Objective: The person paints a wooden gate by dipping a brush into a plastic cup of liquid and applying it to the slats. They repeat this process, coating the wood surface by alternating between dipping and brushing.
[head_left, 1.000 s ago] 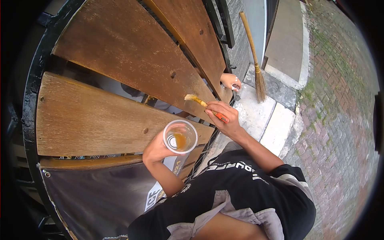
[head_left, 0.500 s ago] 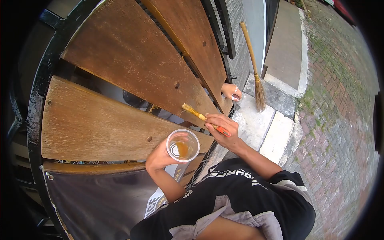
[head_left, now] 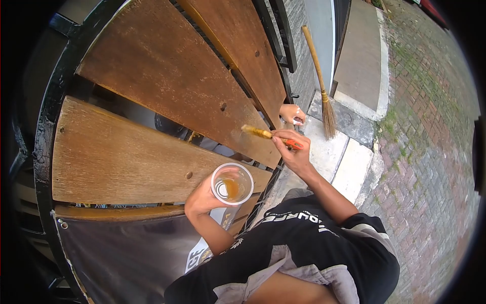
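My left hand (head_left: 199, 196) is wrapped round a clear plastic cup (head_left: 245, 177) with a little amber-brown liquid at the bottom. The cup is over the narrow end of the lowest wooden plank (head_left: 121, 157). In my right hand (head_left: 295, 154) is a paintbrush (head_left: 259, 133), gripped by its orange-red handle. Its yellowish bristles point left, slightly blurred, over the lower right part of the dark brown middle plank (head_left: 162, 71). This middle plank looks darker than the paler lowest one.
Another person's hand (head_left: 290, 112), smeared white, shows by the planks' right edge. A straw broom (head_left: 324, 96) leans upright behind it. A black metal frame (head_left: 45, 126) borders the planks on the left; a dark banner (head_left: 126, 248) hangs below. Brick paving (head_left: 420, 192) lies right.
My right hand has moved right and slightly up, carrying the brush with it. My left hand and the cup have stayed almost still.
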Motion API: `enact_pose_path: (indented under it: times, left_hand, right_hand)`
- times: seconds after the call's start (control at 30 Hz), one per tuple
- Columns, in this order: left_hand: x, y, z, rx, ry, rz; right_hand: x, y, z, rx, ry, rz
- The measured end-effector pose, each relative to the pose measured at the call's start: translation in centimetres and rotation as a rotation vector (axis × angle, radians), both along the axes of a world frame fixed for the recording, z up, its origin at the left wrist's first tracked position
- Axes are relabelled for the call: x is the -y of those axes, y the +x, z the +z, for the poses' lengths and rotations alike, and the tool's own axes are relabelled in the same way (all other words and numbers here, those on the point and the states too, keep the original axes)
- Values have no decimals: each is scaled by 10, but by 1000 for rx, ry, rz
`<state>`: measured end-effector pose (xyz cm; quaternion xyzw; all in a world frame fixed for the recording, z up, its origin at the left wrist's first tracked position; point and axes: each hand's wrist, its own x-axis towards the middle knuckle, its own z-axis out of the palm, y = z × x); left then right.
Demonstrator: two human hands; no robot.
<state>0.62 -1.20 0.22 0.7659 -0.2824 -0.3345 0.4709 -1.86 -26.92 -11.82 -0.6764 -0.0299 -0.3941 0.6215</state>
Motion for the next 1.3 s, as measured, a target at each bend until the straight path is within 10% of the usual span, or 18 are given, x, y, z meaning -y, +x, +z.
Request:
enact_pose_path:
  times: [0.53, 0.93, 1.3]
  left_hand:
    - [-2, 1, -3, -14, 19, 12]
    - [0, 1, -2, -14, -9, -14]
    - [-2, 0, -2, 14, -16, -5]
  right_hand:
    - [5, 7, 19, 193, 2, -210]
    - [4, 20, -85, -335, -204, -12]
    - [5, 19, 34, 128, 108, -115]
